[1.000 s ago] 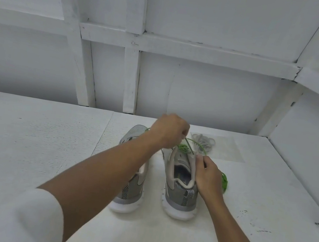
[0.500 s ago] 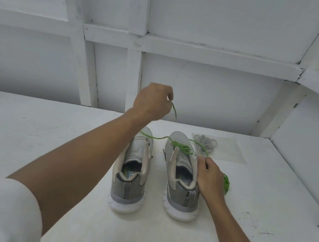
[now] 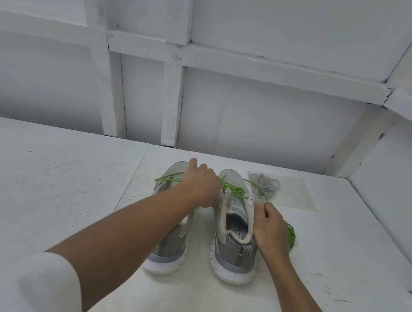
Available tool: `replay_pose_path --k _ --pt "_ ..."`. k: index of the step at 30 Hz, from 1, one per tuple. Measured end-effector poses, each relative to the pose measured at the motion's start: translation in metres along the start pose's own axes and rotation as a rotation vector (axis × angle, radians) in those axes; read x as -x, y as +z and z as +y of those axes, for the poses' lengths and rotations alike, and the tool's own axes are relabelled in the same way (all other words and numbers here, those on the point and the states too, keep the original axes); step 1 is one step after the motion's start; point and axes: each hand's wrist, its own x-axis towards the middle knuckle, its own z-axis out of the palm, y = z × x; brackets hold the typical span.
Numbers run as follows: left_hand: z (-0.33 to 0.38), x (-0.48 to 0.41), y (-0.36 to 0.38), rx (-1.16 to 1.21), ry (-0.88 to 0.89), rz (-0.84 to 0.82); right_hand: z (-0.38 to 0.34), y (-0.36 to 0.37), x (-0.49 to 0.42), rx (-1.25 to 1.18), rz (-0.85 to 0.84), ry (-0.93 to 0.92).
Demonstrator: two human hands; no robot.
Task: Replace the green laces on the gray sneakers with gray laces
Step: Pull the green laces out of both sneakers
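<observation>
I am gripping the green lace (image 3: 233,188) with my left hand (image 3: 202,185) | my right hand (image 3: 272,230) is clasping the right sneaker (image 3: 232,252) | gray laces (image 3: 264,186) are lying near the worktop's far edge

The left hand (image 3: 202,185) is over the left sneaker (image 3: 171,246), its fingers (image 3: 202,168) apparently curled round the green lace (image 3: 234,189), which trails out either side of them. The right hand (image 3: 272,230) grips the right sneaker (image 3: 235,228); gray laces (image 3: 264,185) lie beyond its fingers on the tabletop (image 3: 62,188).
</observation>
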Motion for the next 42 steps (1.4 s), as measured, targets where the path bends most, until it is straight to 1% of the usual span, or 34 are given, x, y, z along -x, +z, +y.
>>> replay_pose_path --k 2,4,6,8,10,12,13,15,17,20,25,27,32,38,40,42 --pt "0.000 0.002 -0.002 -0.014 0.026 -0.101 0.000 0.000 0.000 -0.005 -0.003 -0.004" --pt "-0.001 0.004 -0.004 -0.003 0.047 -0.151 -0.001 0.000 -0.001 -0.009 -0.005 -0.003" --pt "-0.004 0.008 -0.012 0.052 0.025 -0.091 0.000 0.001 -0.001 -0.005 -0.006 0.000" --pt "-0.008 0.010 -0.021 0.176 -0.035 0.012 0.000 0.000 -0.003 0.016 -0.025 -0.002" --pt "-0.005 0.011 -0.023 0.416 -0.106 0.089 -0.001 -0.003 -0.005 0.061 -0.064 -0.020" --pt "0.008 0.015 -0.021 0.692 -0.156 0.105 -0.004 -0.007 -0.009 0.113 -0.096 -0.036" --pt "0.017 0.018 -0.018 0.769 -0.167 0.106 -0.006 -0.009 -0.011 0.123 -0.107 -0.039" --pt "0.033 0.025 -0.011 0.833 -0.171 0.116 -0.011 -0.012 -0.018 0.116 -0.124 -0.071" --pt "0.043 0.030 -0.004 0.847 -0.180 0.147 -0.017 -0.013 -0.026 0.129 -0.148 -0.133" --pt "0.049 0.026 0.013 0.968 -0.269 0.224 -0.028 -0.012 -0.039 0.193 -0.209 -0.236" --pt "0.058 0.018 0.031 1.094 -0.363 0.349 -0.041 -0.001 -0.059 0.392 -0.379 -0.391" --pt "0.060 0.018 0.033 1.158 -0.387 0.386 -0.045 0.005 -0.063 0.506 -0.408 -0.427" --pt "0.060 0.016 0.040 1.302 -0.426 0.425 -0.052 0.015 -0.065 0.640 -0.389 -0.500" --pt "0.063 0.016 0.043 1.377 -0.440 0.456 -0.055 0.014 -0.069 0.811 -0.404 -0.612" --pt "0.063 0.016 0.044 1.388 -0.451 0.471 -0.058 0.008 -0.074 0.881 -0.335 -0.624" --pt "0.063 0.016 0.045 1.396 -0.457 0.485 -0.059 -0.005 -0.081 0.939 -0.219 -0.560"
